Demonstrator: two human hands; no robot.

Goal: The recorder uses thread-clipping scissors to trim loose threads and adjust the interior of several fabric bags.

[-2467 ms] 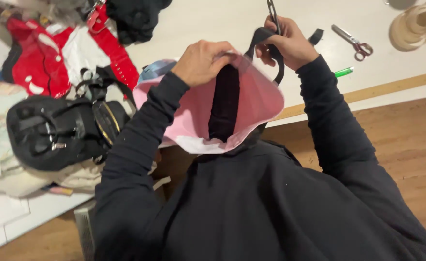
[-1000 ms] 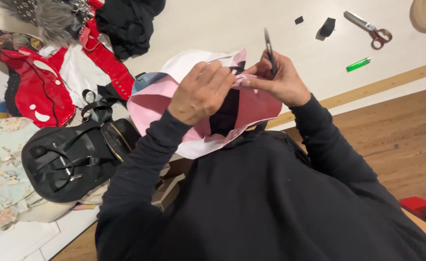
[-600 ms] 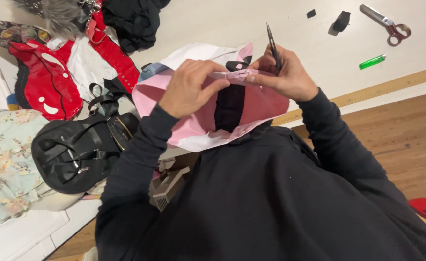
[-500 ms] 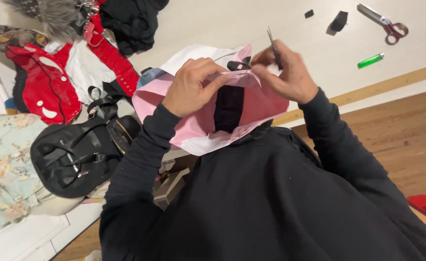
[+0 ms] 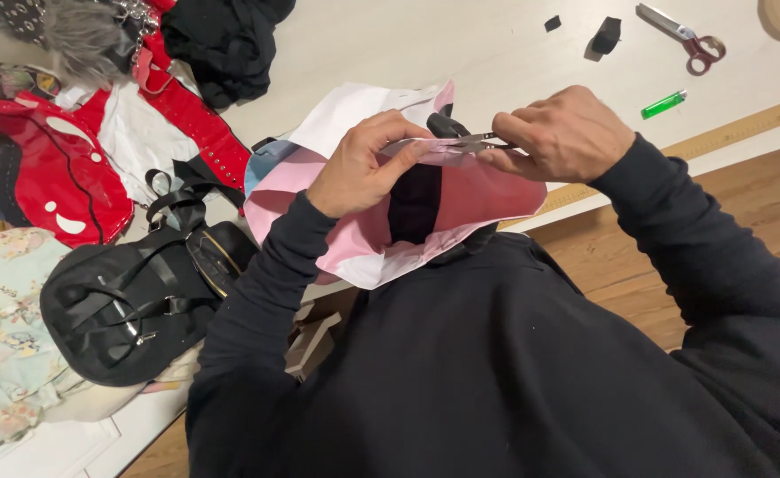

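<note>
Fabric [image 5: 487, 190], pink, pinched in left hand [image 5: 359, 168] fingers; right hand [image 5: 563, 137] fingers grip snips [image 5: 471, 139].

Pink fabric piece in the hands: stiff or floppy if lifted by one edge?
Probably floppy: the pink fabric piece sags and folds below where the left hand pinches it. Likely light, since both hands hold it clear of the table by its top edge; the right hand also grips small scissors.
</note>
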